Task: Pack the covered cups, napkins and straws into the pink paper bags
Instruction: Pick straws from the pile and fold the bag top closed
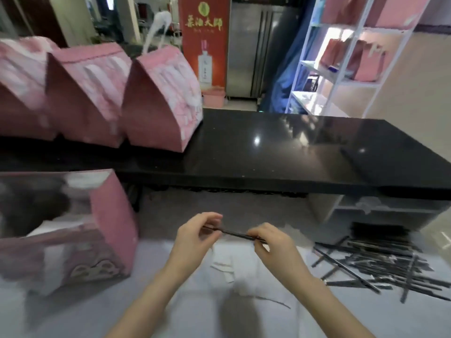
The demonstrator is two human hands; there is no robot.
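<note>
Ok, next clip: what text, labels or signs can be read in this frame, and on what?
"茶油大師", as best it reads: gold characters on the red banner at the back.
Smaller line beneath it, and the label of the pictured bottle: too blurred to read.
Pink paper bags: printed pattern only, no words readable.

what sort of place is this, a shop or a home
Most likely a drinks or takeaway shop. Pink paper bags stand in a row on the black counter, a pile of black straws lies nearby, and a steel fridge stands behind.
</note>
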